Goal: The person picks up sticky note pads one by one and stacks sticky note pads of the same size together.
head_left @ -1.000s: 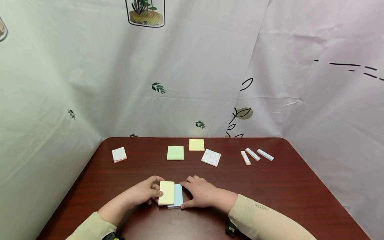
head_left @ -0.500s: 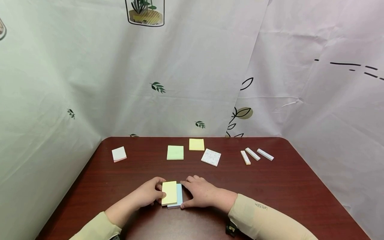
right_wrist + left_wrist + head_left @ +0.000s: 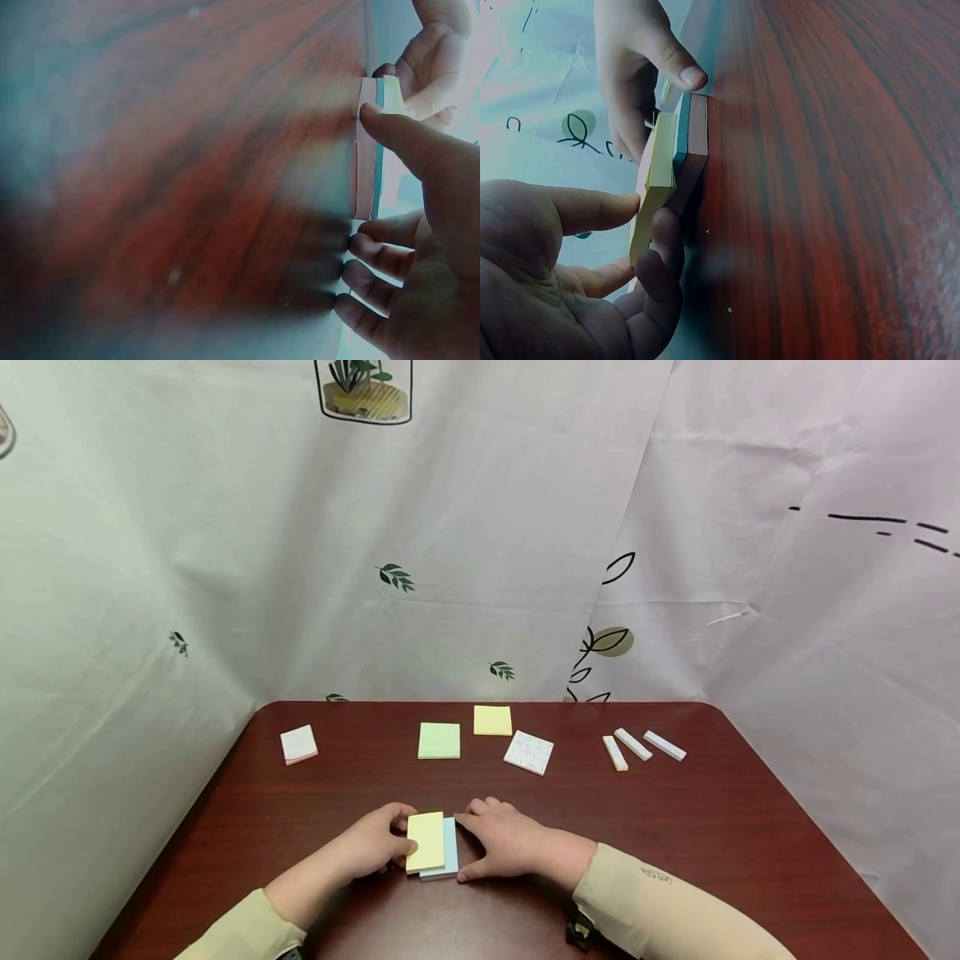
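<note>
My left hand (image 3: pixel 367 843) pinches a yellow sticky note pad (image 3: pixel 426 842), thumb on top and fingers beneath. It overlaps a light blue sticky note pad (image 3: pixel 451 847), whose right strip shows in the head view. Below the blue pad, a pinkish pad (image 3: pixel 697 124) lies on the table in the left wrist view. The yellow pad tilts up at my left hand's end in that view. My right hand (image 3: pixel 504 841) holds the lower pads at their near and far edges between thumb (image 3: pixel 397 135) and forefinger. Its other fingertips rest on the table.
Along the back of the brown table (image 3: pixel 660 827) lie a white pad (image 3: pixel 298 743), a green pad (image 3: pixel 438 741), a yellow square pad (image 3: pixel 492 721) and a speckled white pad (image 3: pixel 528 752). Three narrow strip pads (image 3: pixel 633 744) lie at the right. A patterned cloth (image 3: pixel 480 543) hangs behind.
My left hand has moved right with the yellow pad, which covers more of the blue pad than before. My right hand has stayed almost in place.
</note>
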The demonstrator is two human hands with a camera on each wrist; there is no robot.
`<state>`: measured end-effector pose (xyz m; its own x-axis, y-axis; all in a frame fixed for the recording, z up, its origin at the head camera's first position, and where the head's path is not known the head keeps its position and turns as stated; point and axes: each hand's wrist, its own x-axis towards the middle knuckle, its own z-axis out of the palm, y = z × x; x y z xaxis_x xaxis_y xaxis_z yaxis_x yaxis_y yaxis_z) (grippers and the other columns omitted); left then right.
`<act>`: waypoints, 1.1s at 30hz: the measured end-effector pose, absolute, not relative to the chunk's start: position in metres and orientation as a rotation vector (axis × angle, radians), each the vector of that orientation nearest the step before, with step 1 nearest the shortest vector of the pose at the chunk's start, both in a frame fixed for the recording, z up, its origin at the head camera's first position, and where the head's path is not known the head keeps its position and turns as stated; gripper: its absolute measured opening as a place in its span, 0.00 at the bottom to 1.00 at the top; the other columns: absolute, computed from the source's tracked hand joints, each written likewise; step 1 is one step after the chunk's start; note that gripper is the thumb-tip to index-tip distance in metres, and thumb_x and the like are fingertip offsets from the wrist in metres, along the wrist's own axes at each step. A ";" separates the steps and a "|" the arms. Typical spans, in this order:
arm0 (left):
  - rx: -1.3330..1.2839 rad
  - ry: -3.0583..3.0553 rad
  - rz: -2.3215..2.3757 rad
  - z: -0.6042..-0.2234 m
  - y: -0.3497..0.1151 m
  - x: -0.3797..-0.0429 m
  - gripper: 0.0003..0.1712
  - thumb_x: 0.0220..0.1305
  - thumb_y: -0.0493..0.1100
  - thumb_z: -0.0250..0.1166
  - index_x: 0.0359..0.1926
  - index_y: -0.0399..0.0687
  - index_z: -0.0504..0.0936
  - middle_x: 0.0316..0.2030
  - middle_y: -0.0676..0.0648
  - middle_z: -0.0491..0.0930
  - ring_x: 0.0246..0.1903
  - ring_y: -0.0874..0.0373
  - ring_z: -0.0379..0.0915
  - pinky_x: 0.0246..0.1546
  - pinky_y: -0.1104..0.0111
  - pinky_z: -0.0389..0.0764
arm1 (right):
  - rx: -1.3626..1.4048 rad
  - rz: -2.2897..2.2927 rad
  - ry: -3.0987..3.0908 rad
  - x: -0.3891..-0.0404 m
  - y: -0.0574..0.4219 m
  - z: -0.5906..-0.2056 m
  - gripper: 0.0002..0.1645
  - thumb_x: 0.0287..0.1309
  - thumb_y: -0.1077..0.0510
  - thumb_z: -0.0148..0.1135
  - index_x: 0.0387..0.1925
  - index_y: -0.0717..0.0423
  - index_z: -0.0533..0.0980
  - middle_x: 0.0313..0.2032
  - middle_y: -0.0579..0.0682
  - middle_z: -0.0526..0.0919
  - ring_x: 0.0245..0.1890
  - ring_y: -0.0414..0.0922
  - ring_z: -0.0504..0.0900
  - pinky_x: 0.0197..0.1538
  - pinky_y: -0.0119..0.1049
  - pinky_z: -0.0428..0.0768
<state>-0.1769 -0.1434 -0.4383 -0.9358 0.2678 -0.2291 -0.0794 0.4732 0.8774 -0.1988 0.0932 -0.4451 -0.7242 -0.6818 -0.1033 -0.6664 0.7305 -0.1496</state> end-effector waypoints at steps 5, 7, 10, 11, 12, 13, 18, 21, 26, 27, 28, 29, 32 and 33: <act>0.175 2.392 1.446 -0.439 -0.141 -0.177 0.28 0.56 0.32 0.68 0.57 0.29 0.71 0.41 0.41 0.72 0.23 0.53 0.76 0.21 0.64 0.71 | -1.096 -0.146 2.782 -0.199 0.094 -0.446 0.48 0.51 0.28 0.67 0.66 0.51 0.71 0.48 0.41 0.73 0.46 0.39 0.70 0.52 0.34 0.72; 0.178 2.392 1.444 -0.439 -0.140 -0.177 0.28 0.56 0.32 0.68 0.57 0.29 0.71 0.41 0.42 0.72 0.23 0.53 0.76 0.21 0.64 0.71 | -1.096 -0.143 2.784 -0.199 0.094 -0.447 0.48 0.51 0.28 0.67 0.66 0.51 0.72 0.47 0.41 0.73 0.45 0.39 0.69 0.51 0.34 0.71; 0.185 2.393 1.441 -0.439 -0.138 -0.178 0.27 0.56 0.32 0.68 0.57 0.29 0.71 0.41 0.41 0.72 0.23 0.54 0.76 0.21 0.64 0.71 | -1.096 -0.142 2.788 -0.199 0.093 -0.447 0.47 0.51 0.28 0.67 0.66 0.51 0.72 0.47 0.41 0.73 0.45 0.39 0.69 0.51 0.34 0.71; 0.189 2.394 1.441 -0.439 -0.138 -0.178 0.27 0.56 0.32 0.68 0.57 0.29 0.71 0.41 0.41 0.72 0.23 0.54 0.76 0.21 0.64 0.71 | -1.097 -0.143 2.789 -0.199 0.093 -0.446 0.47 0.51 0.29 0.67 0.66 0.51 0.72 0.47 0.41 0.73 0.45 0.38 0.69 0.51 0.34 0.71; 0.192 2.396 1.441 -0.438 -0.137 -0.178 0.27 0.56 0.32 0.68 0.57 0.29 0.72 0.41 0.41 0.72 0.23 0.54 0.76 0.21 0.64 0.71 | -1.099 -0.144 2.791 -0.199 0.093 -0.446 0.47 0.51 0.29 0.67 0.66 0.51 0.72 0.47 0.41 0.72 0.45 0.38 0.69 0.51 0.34 0.71; 0.199 2.400 1.440 -0.438 -0.137 -0.178 0.28 0.55 0.32 0.68 0.57 0.28 0.72 0.41 0.41 0.73 0.23 0.53 0.76 0.21 0.64 0.71 | -1.101 -0.146 2.793 -0.199 0.093 -0.446 0.47 0.51 0.29 0.68 0.66 0.51 0.72 0.47 0.41 0.72 0.45 0.38 0.69 0.51 0.34 0.71; 0.234 2.412 1.439 -0.436 -0.135 -0.178 0.27 0.54 0.32 0.68 0.56 0.28 0.72 0.41 0.41 0.73 0.23 0.54 0.76 0.22 0.63 0.72 | -1.113 -0.139 2.804 -0.199 0.093 -0.447 0.48 0.50 0.29 0.68 0.65 0.51 0.72 0.46 0.41 0.73 0.45 0.38 0.69 0.50 0.33 0.71; 0.255 2.421 1.434 -0.436 -0.133 -0.177 0.27 0.54 0.31 0.68 0.55 0.27 0.73 0.41 0.40 0.73 0.23 0.54 0.76 0.22 0.63 0.72 | -1.118 -0.138 2.807 -0.200 0.093 -0.447 0.48 0.50 0.29 0.68 0.65 0.50 0.72 0.46 0.41 0.73 0.45 0.38 0.70 0.51 0.33 0.71; 0.272 2.424 1.421 -0.436 -0.130 -0.178 0.27 0.54 0.31 0.68 0.56 0.27 0.73 0.40 0.41 0.74 0.22 0.54 0.75 0.21 0.63 0.73 | -1.127 -0.144 2.813 -0.200 0.093 -0.448 0.47 0.49 0.29 0.69 0.65 0.50 0.73 0.46 0.41 0.73 0.45 0.38 0.70 0.50 0.33 0.72; 0.275 2.420 1.419 -0.436 -0.130 -0.178 0.27 0.54 0.31 0.68 0.56 0.27 0.73 0.40 0.41 0.74 0.22 0.54 0.75 0.20 0.63 0.72 | -1.130 -0.144 2.814 -0.199 0.093 -0.448 0.47 0.49 0.29 0.69 0.65 0.50 0.73 0.46 0.41 0.73 0.45 0.38 0.70 0.50 0.33 0.72; 0.275 2.418 1.417 -0.437 -0.129 -0.178 0.27 0.54 0.31 0.68 0.56 0.27 0.73 0.39 0.42 0.74 0.22 0.54 0.74 0.20 0.63 0.73 | -1.132 -0.142 2.816 -0.199 0.093 -0.448 0.47 0.49 0.29 0.69 0.64 0.50 0.73 0.46 0.41 0.73 0.45 0.38 0.70 0.50 0.33 0.72; 0.276 2.415 1.415 -0.437 -0.129 -0.178 0.27 0.54 0.31 0.67 0.56 0.27 0.73 0.39 0.42 0.74 0.22 0.54 0.74 0.20 0.63 0.73 | -1.135 -0.141 2.817 -0.199 0.093 -0.448 0.47 0.49 0.29 0.69 0.64 0.50 0.73 0.46 0.41 0.73 0.46 0.39 0.70 0.50 0.33 0.72; 0.281 2.411 1.408 -0.438 -0.129 -0.178 0.27 0.55 0.31 0.67 0.56 0.27 0.72 0.38 0.42 0.74 0.22 0.54 0.74 0.20 0.63 0.73 | -1.140 -0.135 2.819 -0.199 0.093 -0.448 0.47 0.49 0.29 0.69 0.64 0.51 0.74 0.47 0.41 0.73 0.46 0.39 0.70 0.50 0.34 0.72; 0.279 2.409 1.409 -0.439 -0.129 -0.178 0.27 0.55 0.31 0.67 0.56 0.27 0.72 0.37 0.42 0.74 0.22 0.54 0.74 0.20 0.63 0.74 | -1.139 -0.134 2.819 -0.199 0.093 -0.448 0.47 0.49 0.29 0.69 0.64 0.51 0.74 0.46 0.41 0.73 0.46 0.39 0.70 0.50 0.34 0.72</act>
<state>-0.1781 -0.1290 -0.4386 -0.9247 0.3318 -0.1866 0.0000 0.4903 0.8715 -0.1991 0.0929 -0.4478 -0.7157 -0.6960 -0.0578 -0.6874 0.7166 -0.1180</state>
